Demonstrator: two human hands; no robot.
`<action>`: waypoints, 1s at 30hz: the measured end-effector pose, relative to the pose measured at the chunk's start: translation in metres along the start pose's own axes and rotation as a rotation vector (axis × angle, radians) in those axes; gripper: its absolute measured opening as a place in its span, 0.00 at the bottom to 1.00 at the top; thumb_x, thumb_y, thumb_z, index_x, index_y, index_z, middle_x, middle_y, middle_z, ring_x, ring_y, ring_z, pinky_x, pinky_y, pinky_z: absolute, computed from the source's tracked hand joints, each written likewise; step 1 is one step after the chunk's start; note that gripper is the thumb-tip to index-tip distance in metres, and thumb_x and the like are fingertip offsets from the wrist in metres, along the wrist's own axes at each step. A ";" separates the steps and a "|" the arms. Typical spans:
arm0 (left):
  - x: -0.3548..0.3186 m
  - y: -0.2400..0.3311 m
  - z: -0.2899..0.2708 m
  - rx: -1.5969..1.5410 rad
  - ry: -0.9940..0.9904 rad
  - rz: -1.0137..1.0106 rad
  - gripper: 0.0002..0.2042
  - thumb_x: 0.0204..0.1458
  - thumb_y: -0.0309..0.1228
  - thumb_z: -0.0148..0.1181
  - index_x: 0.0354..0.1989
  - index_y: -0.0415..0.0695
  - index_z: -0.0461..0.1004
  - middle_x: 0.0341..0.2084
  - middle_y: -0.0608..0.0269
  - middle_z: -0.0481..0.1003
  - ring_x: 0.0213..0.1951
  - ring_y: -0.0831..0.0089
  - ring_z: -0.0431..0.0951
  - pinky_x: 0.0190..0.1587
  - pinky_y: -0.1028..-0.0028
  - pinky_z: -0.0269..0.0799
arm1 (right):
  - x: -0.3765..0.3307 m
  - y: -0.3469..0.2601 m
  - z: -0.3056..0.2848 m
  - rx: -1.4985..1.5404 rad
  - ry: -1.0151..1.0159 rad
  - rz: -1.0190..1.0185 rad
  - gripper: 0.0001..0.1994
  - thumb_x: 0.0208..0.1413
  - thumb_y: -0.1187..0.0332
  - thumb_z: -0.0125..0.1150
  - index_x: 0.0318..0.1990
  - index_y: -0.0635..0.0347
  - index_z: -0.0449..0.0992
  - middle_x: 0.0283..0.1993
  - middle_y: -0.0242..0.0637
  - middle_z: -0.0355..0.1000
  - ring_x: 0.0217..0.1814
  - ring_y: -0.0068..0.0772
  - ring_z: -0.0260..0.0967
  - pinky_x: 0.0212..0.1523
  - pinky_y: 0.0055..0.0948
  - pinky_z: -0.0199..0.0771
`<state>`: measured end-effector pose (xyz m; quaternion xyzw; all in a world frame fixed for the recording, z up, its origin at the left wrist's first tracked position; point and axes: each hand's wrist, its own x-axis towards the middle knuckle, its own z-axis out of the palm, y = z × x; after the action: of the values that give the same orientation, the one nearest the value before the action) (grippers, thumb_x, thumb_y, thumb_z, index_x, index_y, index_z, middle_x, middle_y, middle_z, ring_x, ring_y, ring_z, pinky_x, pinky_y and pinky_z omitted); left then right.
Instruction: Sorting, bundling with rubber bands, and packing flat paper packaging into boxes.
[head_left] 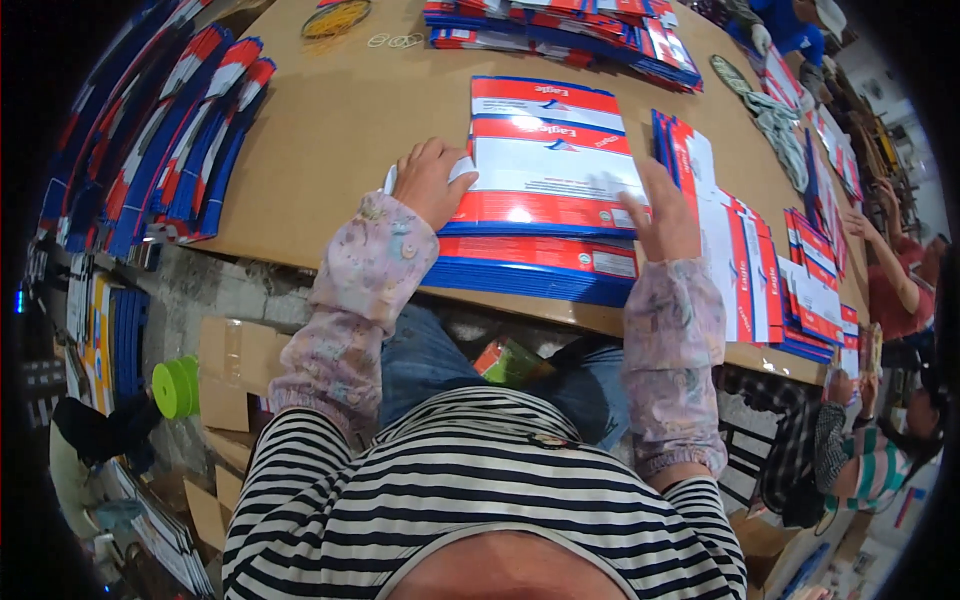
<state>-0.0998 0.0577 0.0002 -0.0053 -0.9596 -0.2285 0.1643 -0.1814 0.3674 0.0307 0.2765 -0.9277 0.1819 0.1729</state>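
In front of me lies a stack of flat, glossy red, white and blue printed cartons (550,185), its nearer layers stepping toward the table edge. My left hand (430,182) rests at the stack's left side, closed around a smooth white piece (463,168) that shows on both sides of the fingers; its kind is hard to make out. My right hand (664,212) is at the stack's right edge, fingers apart, slightly blurred, with nothing seen in it. Patterned sleeve covers wrap both forearms.
Bundles of similar cartons stand at the left (190,140), lie at the far side (590,40) and fan out at the right (735,260). Yellow rubber bands (338,20) and a grey cloth (778,130) are on the brown table (330,120). Other people work along the right.
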 end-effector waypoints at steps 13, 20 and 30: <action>0.008 -0.021 -0.006 -0.152 -0.169 -0.035 0.12 0.51 0.32 0.57 0.41 0.39 0.74 0.36 0.55 0.71 0.43 0.61 0.72 0.49 0.68 0.64 | 0.004 -0.078 0.028 -0.232 -0.563 -0.278 0.31 0.54 0.46 0.53 0.63 0.48 0.58 0.67 0.37 0.55 0.69 0.37 0.51 0.66 0.34 0.54; 0.027 -0.043 -0.008 -0.566 -0.335 -0.264 0.21 0.57 0.46 0.50 0.43 0.39 0.77 0.40 0.49 0.76 0.44 0.65 0.75 0.48 0.71 0.67 | 0.037 -0.076 -0.054 -0.331 -0.262 -0.574 0.23 0.52 0.75 0.47 0.59 0.56 0.65 0.60 0.46 0.64 0.61 0.44 0.63 0.59 0.36 0.64; -0.004 -0.009 -0.011 -0.213 -0.142 0.049 0.20 0.51 0.42 0.58 0.41 0.36 0.76 0.36 0.54 0.69 0.44 0.58 0.70 0.49 0.66 0.65 | -0.014 0.043 -0.103 -0.366 0.154 0.414 0.27 0.51 0.83 0.41 0.61 0.58 0.61 0.57 0.45 0.66 0.56 0.44 0.67 0.57 0.38 0.66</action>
<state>-0.0931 0.0450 0.0042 -0.0624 -0.9387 -0.3240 0.0998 -0.1730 0.4520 0.1042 0.0306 -0.9660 0.0634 0.2489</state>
